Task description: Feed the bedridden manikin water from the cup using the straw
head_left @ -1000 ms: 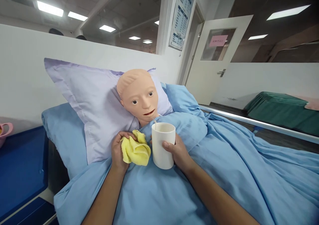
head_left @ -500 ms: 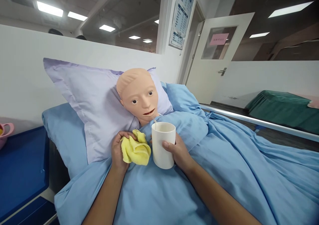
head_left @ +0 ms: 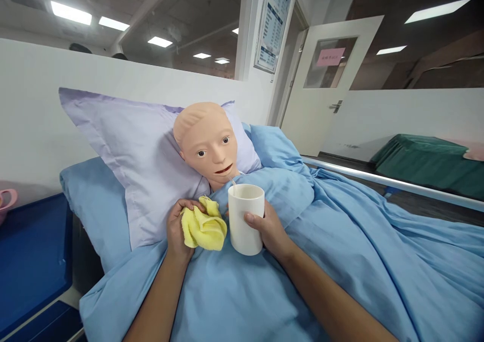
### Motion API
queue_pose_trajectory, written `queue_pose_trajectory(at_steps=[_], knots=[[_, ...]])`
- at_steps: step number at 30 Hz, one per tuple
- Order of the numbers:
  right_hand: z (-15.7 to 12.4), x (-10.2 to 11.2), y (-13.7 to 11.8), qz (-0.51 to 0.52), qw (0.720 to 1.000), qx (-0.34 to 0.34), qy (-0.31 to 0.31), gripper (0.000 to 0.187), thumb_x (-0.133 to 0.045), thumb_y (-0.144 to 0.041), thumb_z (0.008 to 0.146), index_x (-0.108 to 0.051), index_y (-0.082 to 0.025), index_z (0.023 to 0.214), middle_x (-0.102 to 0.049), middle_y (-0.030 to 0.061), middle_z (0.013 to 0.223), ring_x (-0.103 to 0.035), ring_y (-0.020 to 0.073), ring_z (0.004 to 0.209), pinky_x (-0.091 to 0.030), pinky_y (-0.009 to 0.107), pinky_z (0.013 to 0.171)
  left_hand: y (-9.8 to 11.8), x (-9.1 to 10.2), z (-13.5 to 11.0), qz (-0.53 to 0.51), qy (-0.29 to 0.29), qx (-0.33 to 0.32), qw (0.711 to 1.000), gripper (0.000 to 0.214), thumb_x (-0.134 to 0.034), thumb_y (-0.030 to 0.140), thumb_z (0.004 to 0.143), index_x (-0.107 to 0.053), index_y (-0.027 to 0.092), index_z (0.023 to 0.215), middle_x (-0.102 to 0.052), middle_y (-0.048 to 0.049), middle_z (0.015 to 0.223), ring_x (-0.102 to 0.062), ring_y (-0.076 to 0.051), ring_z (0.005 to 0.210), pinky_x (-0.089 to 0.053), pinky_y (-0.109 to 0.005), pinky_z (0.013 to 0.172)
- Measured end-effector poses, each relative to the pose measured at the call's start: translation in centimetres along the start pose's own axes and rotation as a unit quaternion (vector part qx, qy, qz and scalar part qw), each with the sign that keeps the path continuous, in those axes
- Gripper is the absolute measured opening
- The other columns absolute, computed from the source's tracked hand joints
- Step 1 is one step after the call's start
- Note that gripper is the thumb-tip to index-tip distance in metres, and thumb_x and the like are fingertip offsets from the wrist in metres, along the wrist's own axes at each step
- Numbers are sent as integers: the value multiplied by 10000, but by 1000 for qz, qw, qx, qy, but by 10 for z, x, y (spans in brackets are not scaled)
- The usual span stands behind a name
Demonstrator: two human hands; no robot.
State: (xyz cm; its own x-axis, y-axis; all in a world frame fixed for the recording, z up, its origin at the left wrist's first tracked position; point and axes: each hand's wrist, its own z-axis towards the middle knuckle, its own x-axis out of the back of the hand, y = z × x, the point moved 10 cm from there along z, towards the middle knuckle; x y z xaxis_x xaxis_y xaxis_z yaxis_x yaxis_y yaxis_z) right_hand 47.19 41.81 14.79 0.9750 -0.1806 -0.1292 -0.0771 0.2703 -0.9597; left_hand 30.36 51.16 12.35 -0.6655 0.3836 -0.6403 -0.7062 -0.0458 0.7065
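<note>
A bald manikin (head_left: 206, 140) lies with its head on a pale lilac pillow (head_left: 124, 155), its mouth slightly parted. My right hand (head_left: 270, 228) is wrapped round a white mug (head_left: 245, 226), thumb across the front. From the mug a thin clear straw (head_left: 232, 181) leans up toward the manikin's chin and mouth; whether it touches the lips I cannot tell. Beside the mug, my left hand (head_left: 178, 228) grips a crumpled yellow cloth (head_left: 206, 228), with some fingers hidden behind it. Both hands are above the blue quilt (head_left: 234, 296), just below the manikin's chin.
At the left stands a dark blue bedside table top (head_left: 32, 251) with part of a pink cup (head_left: 7, 201) on it. A white bed rail (head_left: 397, 183) runs along the far side. Beyond it are a green-covered surface (head_left: 419, 165) and an open door (head_left: 313, 115).
The whole view has shifted slightly, so everything sits a little further left. Both hands keep their hold on the cloth and the mug, and the manikin looks unchanged.
</note>
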Motion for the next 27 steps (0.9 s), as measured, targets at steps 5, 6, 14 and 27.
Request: queue_pose_trajectory(at_steps=[5,6,14,27], knots=[[-1,0,1,6,1000,-7,3,726,-843,-614,617,-613,-197,1165,-709,89,1013,-662,281,908,-535,341,669,-1,1,-1,-7,6,9,1000,119,-670,253,637,-588,190,694,-684,-29,725,-625,-173,641,-516,-284,584],[-1,-1,0,8,1000,-8,1,722,-843,-612,616,-614,-197,1162,-709,89,1013,-662,280,908,-534,339,667,-1,1,-1,-9,6,13,1000,126,-678,252,633,-587,189,693,-684,-28,725,-625,-172,643,-516,-282,586],[-1,-2,-1,5,1000,-7,4,711,-838,-594,628,-609,-194,1169,-708,83,1010,-654,249,835,-530,356,688,-1,3,-3,-6,17,20,1000,153,-701,233,622,-588,191,716,-685,-18,756,-636,-174,687,-526,-285,625],[1,-2,-2,12,1000,21,1,657,-847,-554,653,-617,-208,1162,-703,70,1009,-651,241,846,-530,371,724,-3,8,-3,7,37,18,999,187,-713,228,600,-637,193,768,-707,-34,797,-682,-213,764,-550,-306,665]])
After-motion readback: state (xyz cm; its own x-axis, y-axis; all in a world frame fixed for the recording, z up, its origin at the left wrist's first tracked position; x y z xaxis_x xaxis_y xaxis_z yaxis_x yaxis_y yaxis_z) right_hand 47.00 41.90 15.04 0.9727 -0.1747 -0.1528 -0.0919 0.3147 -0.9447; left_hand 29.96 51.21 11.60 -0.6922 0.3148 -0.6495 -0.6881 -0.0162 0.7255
